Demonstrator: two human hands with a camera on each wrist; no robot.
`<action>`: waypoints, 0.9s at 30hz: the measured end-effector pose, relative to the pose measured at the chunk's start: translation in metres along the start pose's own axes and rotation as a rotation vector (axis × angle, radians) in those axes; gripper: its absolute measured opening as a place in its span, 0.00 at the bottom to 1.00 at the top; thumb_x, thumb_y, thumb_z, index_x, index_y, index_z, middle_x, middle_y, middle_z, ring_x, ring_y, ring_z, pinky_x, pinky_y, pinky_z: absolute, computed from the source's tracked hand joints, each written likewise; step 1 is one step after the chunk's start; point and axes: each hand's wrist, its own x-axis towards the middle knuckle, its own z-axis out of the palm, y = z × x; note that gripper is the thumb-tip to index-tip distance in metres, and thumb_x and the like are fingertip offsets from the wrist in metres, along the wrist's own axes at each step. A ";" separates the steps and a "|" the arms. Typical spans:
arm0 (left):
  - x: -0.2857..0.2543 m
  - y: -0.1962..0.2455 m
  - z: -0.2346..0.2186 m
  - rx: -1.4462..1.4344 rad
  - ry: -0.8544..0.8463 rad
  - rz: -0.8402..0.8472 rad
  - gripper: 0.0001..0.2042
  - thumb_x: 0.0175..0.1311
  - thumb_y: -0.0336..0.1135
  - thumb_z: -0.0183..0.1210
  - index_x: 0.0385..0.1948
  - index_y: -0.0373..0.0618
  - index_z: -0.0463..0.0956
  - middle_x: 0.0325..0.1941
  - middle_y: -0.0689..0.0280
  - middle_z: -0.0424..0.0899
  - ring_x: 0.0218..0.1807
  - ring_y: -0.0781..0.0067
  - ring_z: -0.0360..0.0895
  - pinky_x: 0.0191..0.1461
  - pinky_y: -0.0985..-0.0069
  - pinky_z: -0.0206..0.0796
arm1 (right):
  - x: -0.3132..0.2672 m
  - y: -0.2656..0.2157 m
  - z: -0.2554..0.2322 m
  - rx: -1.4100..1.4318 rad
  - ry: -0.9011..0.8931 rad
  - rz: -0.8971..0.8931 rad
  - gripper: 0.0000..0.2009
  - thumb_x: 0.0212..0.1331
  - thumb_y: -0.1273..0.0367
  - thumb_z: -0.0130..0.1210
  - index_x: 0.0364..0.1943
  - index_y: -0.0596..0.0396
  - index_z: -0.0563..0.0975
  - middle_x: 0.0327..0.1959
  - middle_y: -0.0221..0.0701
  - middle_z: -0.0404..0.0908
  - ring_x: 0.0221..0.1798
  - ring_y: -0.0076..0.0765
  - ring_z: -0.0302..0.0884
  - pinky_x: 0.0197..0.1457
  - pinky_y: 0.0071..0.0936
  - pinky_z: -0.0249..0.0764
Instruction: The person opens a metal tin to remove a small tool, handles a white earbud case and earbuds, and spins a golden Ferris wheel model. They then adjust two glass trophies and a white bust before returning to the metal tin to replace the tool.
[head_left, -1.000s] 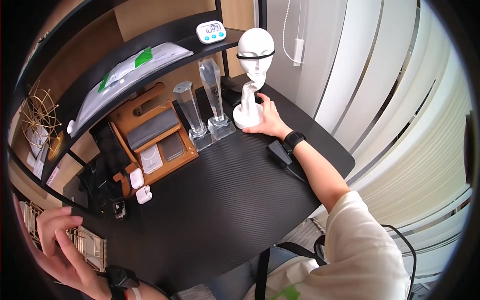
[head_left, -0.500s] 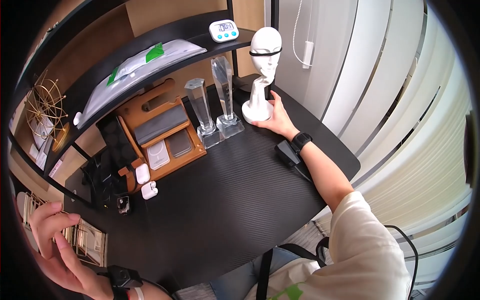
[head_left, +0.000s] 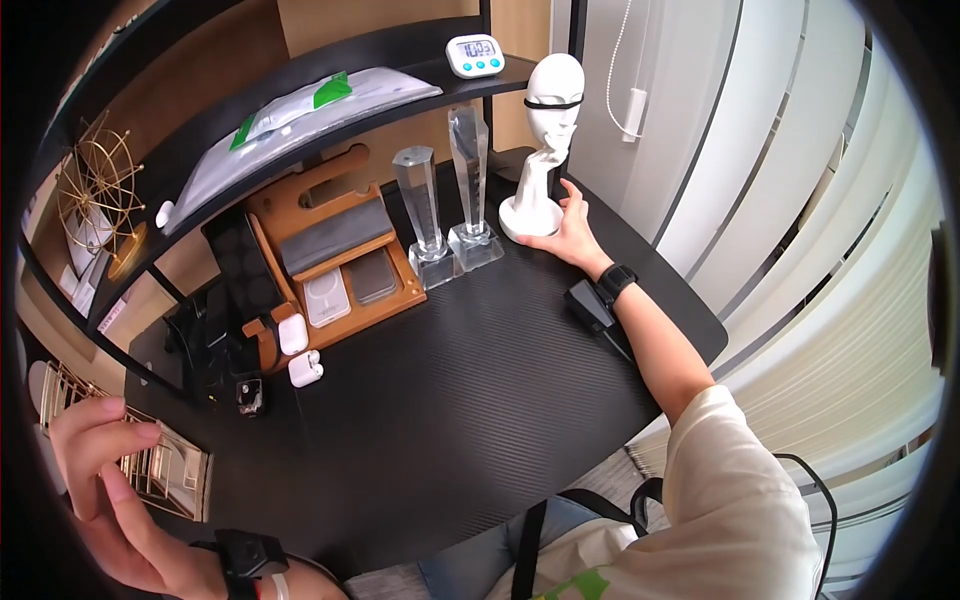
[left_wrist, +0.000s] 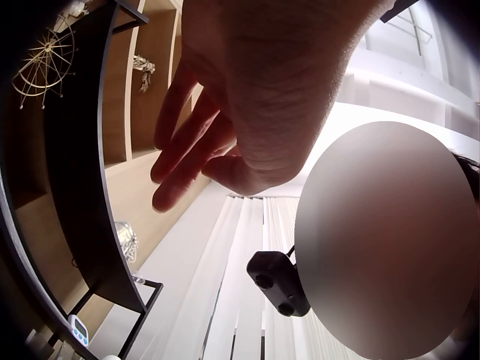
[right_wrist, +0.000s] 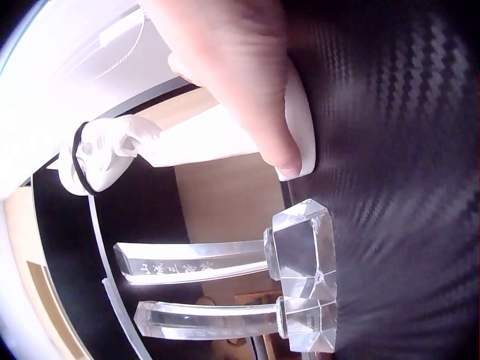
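A white head-and-hand sculpture [head_left: 545, 150] with a black band across its eyes stands at the desk's back right. My right hand [head_left: 575, 235] grips its round base, thumb along the near side; in the right wrist view the thumb of the right hand [right_wrist: 240, 82] lies against the base [right_wrist: 301, 120]. My left hand [head_left: 120, 500] hangs in the air at the lower left with loosely bent fingers and nothing in them; the left wrist view shows the left hand [left_wrist: 247, 97] from below. Two crystal trophies [head_left: 468, 180] [right_wrist: 199, 262] stand left of the sculpture.
A wooden organizer [head_left: 350, 325] holds a grey case and flat pads, with white earbud cases [head_left: 306, 369] beside it. Above, a shelf [head_left: 390, 115] carries a timer [head_left: 475, 56] and a plastic packet. A wire rack [head_left: 185, 470] is at the left, blinds [head_left: 780, 200] at the right.
The desk and shelf have shifted rightward in the head view. The right hand still grips the sculpture's base, and the left hand remains raised with its fingers loosely bent.
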 end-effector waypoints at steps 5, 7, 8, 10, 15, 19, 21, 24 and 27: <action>0.002 0.011 0.005 0.031 0.029 -0.009 0.12 0.68 0.30 0.40 0.32 0.33 0.71 0.46 0.52 0.76 0.51 0.64 0.73 0.60 0.74 0.58 | 0.000 -0.006 -0.005 0.185 -0.037 0.026 0.61 0.32 0.50 0.78 0.67 0.63 0.49 0.60 0.55 0.64 0.63 0.54 0.68 0.68 0.48 0.63; 0.003 0.003 0.001 0.046 -0.009 0.039 0.12 0.69 0.30 0.39 0.33 0.34 0.72 0.47 0.52 0.76 0.51 0.64 0.73 0.60 0.74 0.58 | -0.002 -0.007 -0.007 0.206 -0.048 0.063 0.59 0.32 0.49 0.77 0.66 0.62 0.51 0.60 0.54 0.65 0.62 0.53 0.69 0.67 0.49 0.64; 0.003 0.000 -0.001 0.046 -0.010 0.038 0.12 0.69 0.30 0.39 0.33 0.34 0.72 0.47 0.52 0.76 0.51 0.64 0.73 0.60 0.74 0.58 | -0.002 -0.007 -0.007 0.110 -0.027 0.083 0.57 0.31 0.48 0.77 0.63 0.62 0.54 0.59 0.53 0.66 0.61 0.53 0.70 0.65 0.49 0.65; 0.003 -0.004 -0.005 0.070 -0.018 0.041 0.13 0.69 0.31 0.38 0.34 0.34 0.73 0.48 0.52 0.76 0.53 0.64 0.73 0.61 0.73 0.58 | -0.002 -0.007 -0.007 0.012 -0.008 0.098 0.55 0.31 0.46 0.76 0.61 0.61 0.56 0.58 0.52 0.67 0.60 0.53 0.71 0.63 0.48 0.66; 0.004 0.000 -0.011 0.096 -0.059 0.056 0.14 0.69 0.31 0.38 0.34 0.34 0.73 0.48 0.53 0.76 0.52 0.65 0.73 0.61 0.73 0.58 | -0.005 -0.009 -0.010 -0.021 0.003 0.089 0.54 0.30 0.46 0.76 0.60 0.61 0.58 0.57 0.50 0.67 0.60 0.51 0.71 0.61 0.47 0.67; 0.005 -0.007 -0.012 0.065 -0.090 0.066 0.14 0.69 0.32 0.38 0.34 0.35 0.73 0.48 0.54 0.76 0.52 0.65 0.73 0.59 0.74 0.58 | -0.005 -0.006 -0.010 -0.031 0.007 0.061 0.53 0.30 0.46 0.76 0.59 0.61 0.58 0.57 0.49 0.67 0.60 0.51 0.71 0.61 0.46 0.68; 0.003 -0.002 -0.007 0.054 -0.070 0.063 0.13 0.68 0.31 0.38 0.34 0.34 0.73 0.47 0.53 0.76 0.51 0.64 0.73 0.58 0.74 0.58 | -0.005 -0.004 -0.008 0.024 0.006 0.067 0.53 0.30 0.46 0.76 0.59 0.61 0.58 0.57 0.49 0.66 0.59 0.51 0.71 0.61 0.45 0.68; 0.005 0.003 0.000 0.024 -0.069 0.070 0.13 0.68 0.30 0.39 0.33 0.33 0.72 0.45 0.52 0.76 0.50 0.63 0.73 0.57 0.74 0.58 | -0.006 -0.004 -0.010 0.067 -0.010 0.067 0.52 0.30 0.46 0.76 0.58 0.60 0.59 0.56 0.49 0.66 0.59 0.52 0.71 0.61 0.44 0.69; 0.006 0.006 0.008 -0.053 -0.064 0.094 0.11 0.67 0.28 0.40 0.32 0.32 0.72 0.39 0.52 0.76 0.48 0.61 0.73 0.56 0.71 0.60 | -0.006 -0.003 -0.009 0.039 0.009 0.050 0.52 0.30 0.46 0.76 0.57 0.60 0.59 0.56 0.49 0.66 0.59 0.51 0.71 0.61 0.44 0.70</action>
